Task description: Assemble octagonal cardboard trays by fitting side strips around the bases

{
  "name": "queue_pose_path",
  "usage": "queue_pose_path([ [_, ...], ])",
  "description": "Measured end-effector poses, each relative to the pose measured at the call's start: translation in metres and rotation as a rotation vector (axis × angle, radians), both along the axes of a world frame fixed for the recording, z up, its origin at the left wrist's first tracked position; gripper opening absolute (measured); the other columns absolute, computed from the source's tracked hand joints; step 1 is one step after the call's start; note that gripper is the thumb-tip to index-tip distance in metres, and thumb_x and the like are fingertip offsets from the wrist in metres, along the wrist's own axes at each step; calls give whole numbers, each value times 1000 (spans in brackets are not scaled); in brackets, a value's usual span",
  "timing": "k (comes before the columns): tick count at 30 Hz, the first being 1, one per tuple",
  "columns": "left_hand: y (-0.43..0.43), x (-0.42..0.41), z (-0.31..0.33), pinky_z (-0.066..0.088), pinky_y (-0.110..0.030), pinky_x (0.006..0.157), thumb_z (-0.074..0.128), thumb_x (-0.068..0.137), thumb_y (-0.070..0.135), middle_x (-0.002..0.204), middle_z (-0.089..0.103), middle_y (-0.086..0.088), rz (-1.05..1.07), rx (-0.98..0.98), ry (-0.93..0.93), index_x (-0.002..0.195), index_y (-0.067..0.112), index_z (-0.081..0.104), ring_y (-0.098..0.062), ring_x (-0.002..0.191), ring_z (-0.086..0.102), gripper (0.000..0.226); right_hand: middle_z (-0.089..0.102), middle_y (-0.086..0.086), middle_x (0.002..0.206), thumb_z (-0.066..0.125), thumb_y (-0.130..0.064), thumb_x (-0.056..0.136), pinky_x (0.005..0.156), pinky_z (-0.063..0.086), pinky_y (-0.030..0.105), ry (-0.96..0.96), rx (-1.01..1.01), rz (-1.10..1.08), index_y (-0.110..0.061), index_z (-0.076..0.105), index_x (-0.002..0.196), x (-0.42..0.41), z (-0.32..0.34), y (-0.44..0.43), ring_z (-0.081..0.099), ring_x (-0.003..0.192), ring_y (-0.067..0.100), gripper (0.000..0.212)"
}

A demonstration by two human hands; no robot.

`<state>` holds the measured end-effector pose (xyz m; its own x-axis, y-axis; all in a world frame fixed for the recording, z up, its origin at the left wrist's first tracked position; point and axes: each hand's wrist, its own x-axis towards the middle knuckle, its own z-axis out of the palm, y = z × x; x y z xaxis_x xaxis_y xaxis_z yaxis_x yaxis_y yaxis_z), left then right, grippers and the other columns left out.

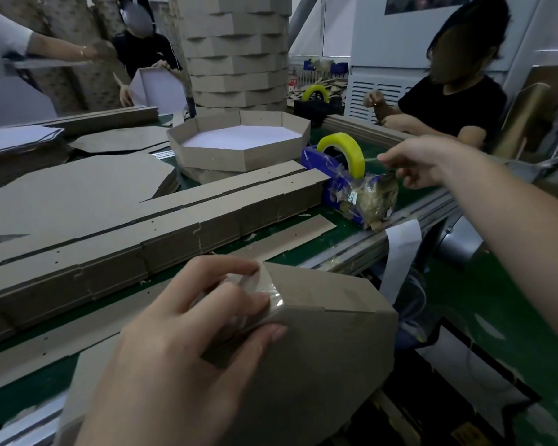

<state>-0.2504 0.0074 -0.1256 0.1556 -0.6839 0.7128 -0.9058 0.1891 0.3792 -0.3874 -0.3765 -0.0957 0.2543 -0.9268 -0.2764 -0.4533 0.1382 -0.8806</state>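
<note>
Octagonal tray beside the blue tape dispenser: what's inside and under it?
Inside the octagonal tray, only a white base shows. Under it sits more brown cardboard; how much is hidden by the tray.

Upturned brown octagonal tray in foreground, clear tape on corner, side strips stacked behind
</note>
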Motion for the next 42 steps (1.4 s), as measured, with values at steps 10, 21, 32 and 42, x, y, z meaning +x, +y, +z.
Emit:
queue_pose_path([
  [10,2,3,0,48,-23,61,70,72,48,111,62,18,74,77,-20,72,26,65,-4,84,62,23,42,-2,84,58,-4,92,83,52,61,-400,4,-54,-8,53,96,-10,-10,25,38,56,7,8],
  [21,2,0,1,47,-23,61,74,69,38,108,63,15,64,57,-2,71,25,66,-4,83,63,16,28,-3,48,50,3,94,80,59,44,-739,-90,30,-4,54,75,-36,-63,36,32,46,9,21],
  [32,2,0,1,47,-22,62,74,68,37,108,63,17,66,66,4,71,25,66,-2,84,62,15,69,13,86,71,-16,87,67,56,33,94,-424,-116,2,72,99,-41,-72,33,66,77,26,21],
  [42,9,2,2,47,-16,68,70,74,45,109,61,18,88,74,9,73,28,61,-2,83,62,20,61,-4,89,75,-23,78,63,44,25,20,-563,483,-27,72,65,-16,16,162,57,75,11,14],
])
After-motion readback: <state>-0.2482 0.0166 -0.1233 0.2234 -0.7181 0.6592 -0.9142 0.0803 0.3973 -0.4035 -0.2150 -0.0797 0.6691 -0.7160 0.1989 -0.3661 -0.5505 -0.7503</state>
